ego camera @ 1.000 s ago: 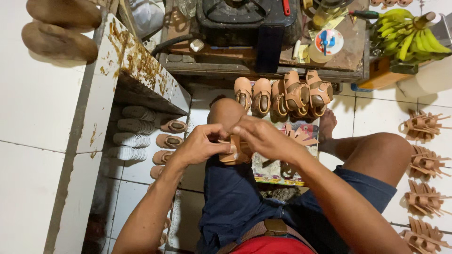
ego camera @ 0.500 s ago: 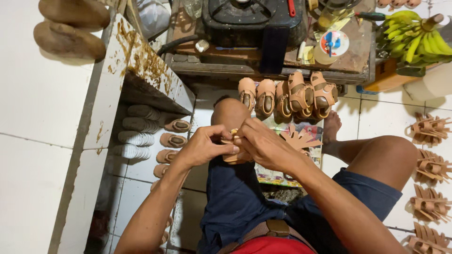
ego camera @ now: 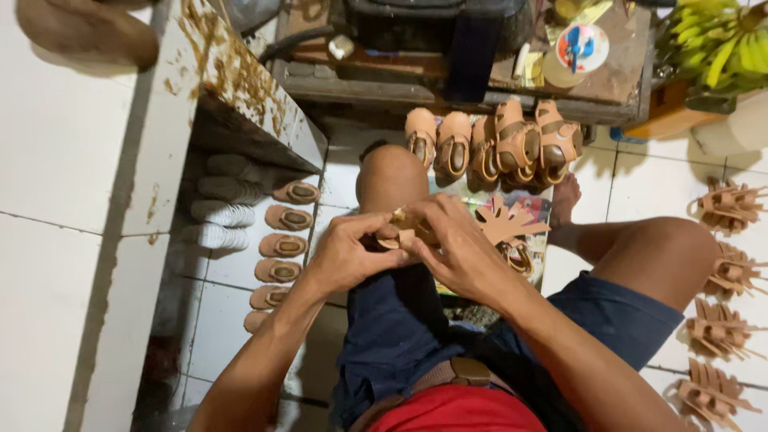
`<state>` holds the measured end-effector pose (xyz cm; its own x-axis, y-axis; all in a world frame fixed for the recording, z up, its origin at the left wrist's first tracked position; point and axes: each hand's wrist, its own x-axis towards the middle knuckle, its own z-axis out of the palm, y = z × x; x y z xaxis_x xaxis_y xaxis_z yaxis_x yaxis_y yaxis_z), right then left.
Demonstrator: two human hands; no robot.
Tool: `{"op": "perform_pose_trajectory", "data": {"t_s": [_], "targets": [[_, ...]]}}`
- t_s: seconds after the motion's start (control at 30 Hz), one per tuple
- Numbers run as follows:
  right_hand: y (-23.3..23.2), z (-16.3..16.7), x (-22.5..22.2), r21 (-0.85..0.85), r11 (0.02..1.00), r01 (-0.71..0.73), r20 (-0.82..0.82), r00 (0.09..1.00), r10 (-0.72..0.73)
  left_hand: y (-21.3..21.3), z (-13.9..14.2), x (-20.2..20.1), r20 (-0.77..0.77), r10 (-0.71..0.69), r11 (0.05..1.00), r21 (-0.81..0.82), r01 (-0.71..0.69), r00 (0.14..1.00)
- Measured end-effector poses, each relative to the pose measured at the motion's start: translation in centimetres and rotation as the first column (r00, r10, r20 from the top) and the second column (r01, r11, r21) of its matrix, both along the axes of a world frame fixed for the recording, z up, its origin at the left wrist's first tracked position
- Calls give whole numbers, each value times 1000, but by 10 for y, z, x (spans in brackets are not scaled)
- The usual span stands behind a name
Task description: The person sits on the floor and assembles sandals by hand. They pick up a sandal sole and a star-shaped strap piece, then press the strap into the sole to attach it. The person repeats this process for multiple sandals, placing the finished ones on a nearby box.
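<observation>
View shifted closer, white tiled floor (ego camera: 640,184)

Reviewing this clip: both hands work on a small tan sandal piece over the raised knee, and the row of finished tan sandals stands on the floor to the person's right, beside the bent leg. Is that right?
Not quite. The finished sandals stand ahead of the raised knee, against the low wooden bench, as the head view shows. The rest holds: the left hand and right hand work on the small tan sandal piece over that knee.

left hand (ego camera: 348,256), right hand (ego camera: 456,248), fingers pinched together
</observation>
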<state>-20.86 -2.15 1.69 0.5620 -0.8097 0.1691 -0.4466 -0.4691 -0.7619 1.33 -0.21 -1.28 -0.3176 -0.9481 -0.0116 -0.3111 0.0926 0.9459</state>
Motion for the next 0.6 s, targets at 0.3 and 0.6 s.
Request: {"op": "perform_pose_trajectory", "data": {"t_s": [0.3, 0.6], "targets": [[12, -15, -11, 84, 996, -3, -191, 981, 19, 39, -7, -10, 71, 14, 956, -294, 8, 997], [5, -1, -13, 304, 952, 36, -271, 961, 50, 37, 5, -12, 154, -84, 922, -364, 136, 984]]}}
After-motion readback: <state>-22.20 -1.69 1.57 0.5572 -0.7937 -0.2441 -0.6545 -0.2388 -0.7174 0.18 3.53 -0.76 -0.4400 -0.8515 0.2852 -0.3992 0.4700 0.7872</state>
